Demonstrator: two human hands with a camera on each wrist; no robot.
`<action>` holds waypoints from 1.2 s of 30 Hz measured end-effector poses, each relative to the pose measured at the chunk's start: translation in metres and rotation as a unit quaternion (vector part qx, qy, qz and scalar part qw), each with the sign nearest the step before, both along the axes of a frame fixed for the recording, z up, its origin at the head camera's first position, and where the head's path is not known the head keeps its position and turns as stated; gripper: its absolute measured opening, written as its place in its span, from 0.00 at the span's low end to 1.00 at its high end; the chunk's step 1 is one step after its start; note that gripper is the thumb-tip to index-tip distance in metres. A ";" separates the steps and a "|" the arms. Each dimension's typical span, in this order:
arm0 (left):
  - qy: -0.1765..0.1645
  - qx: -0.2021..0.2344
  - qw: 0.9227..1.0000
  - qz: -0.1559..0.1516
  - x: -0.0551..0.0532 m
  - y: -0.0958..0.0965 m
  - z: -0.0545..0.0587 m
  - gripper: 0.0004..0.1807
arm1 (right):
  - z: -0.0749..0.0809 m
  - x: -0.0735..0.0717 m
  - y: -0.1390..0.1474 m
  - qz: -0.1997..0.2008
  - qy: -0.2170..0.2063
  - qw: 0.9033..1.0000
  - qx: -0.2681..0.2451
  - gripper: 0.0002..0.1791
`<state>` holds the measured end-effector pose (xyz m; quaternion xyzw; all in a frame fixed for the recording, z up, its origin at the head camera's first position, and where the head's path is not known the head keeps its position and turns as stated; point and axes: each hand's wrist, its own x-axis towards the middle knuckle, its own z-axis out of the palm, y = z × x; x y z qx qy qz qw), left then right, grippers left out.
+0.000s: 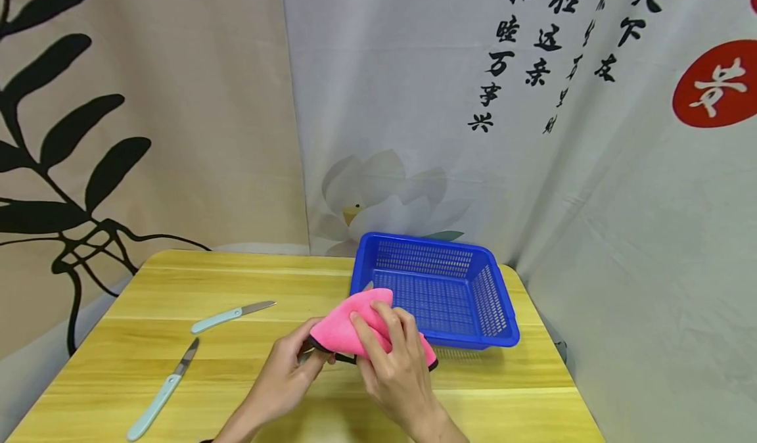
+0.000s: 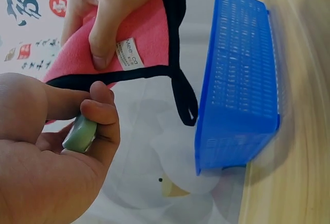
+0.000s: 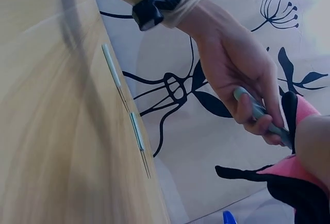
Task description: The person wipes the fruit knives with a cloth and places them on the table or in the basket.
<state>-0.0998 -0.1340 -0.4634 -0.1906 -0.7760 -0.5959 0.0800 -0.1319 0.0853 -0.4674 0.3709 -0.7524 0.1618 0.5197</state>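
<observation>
"What do we read?"
"'Mee' on the label point(image 2: 129, 54), 贵 on the curtain point(image 1: 532, 167)."
"Our fingers?"
"Right hand point(image 1: 393, 361) pinches the pink cloth point(image 1: 343, 328), left hand point(image 1: 286, 371) grips a green handle point(image 2: 81, 135), above the table point(image 1: 266, 273)."

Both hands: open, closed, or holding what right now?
Left hand: closed, holding a knife handle.
Right hand: closed, holding a pink cloth.
</observation>
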 end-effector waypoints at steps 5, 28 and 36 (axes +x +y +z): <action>-0.020 -0.005 1.000 0.008 0.005 -0.002 0.000 0.08 | 0.002 -0.007 0.000 -0.020 -0.020 1.000 0.004 0.20; -0.080 -0.058 0.995 0.017 0.021 -0.034 -0.004 0.12 | 0.013 -0.029 0.036 -0.029 -0.093 0.993 -0.062 0.33; 0.048 -0.113 0.984 0.126 0.016 -0.038 -0.005 0.12 | 0.014 -0.025 0.036 -0.009 -0.091 0.992 -0.082 0.33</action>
